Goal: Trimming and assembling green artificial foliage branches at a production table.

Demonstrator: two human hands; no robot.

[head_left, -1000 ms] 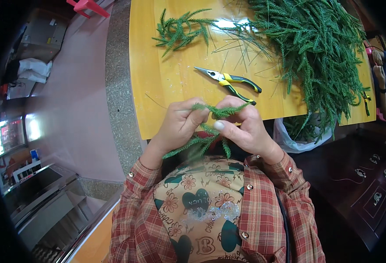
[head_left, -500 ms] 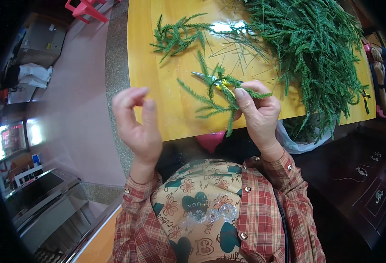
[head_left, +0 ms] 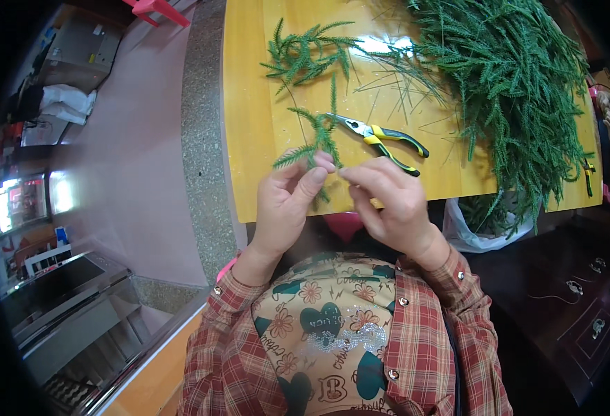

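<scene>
My left hand (head_left: pixel 284 211) is closed, its thumb and fingers pinching a green needle-leaved sprig (head_left: pixel 324 132) above the table's near edge. The sprig's thin branches fan out beyond the fingertips. Close by on the right, my right hand (head_left: pixel 395 204) has its fingers bent and drawn together, their tips meeting the left fingertips at the sprig's lower part. Whatever they pinch is too small to make out. Just past both hands, long-nose pliers (head_left: pixel 370 134) with yellow and black handles lie on the yellow table (head_left: pixel 256 139), jaws toward the sprig.
A big heap of green sprigs (head_left: pixel 506 90) covers the table's right side, with thin loose stems (head_left: pixel 405 83) beside it. Another bundle of sprigs (head_left: pixel 308 55) lies farther left. A white plastic bag (head_left: pixel 464 236) hangs below the edge. Another person's hand (head_left: pixel 606 114) shows far right.
The sprig has passed from my right hand to my left, which moved right to meet it. The pliers, partly covered before, now show fully.
</scene>
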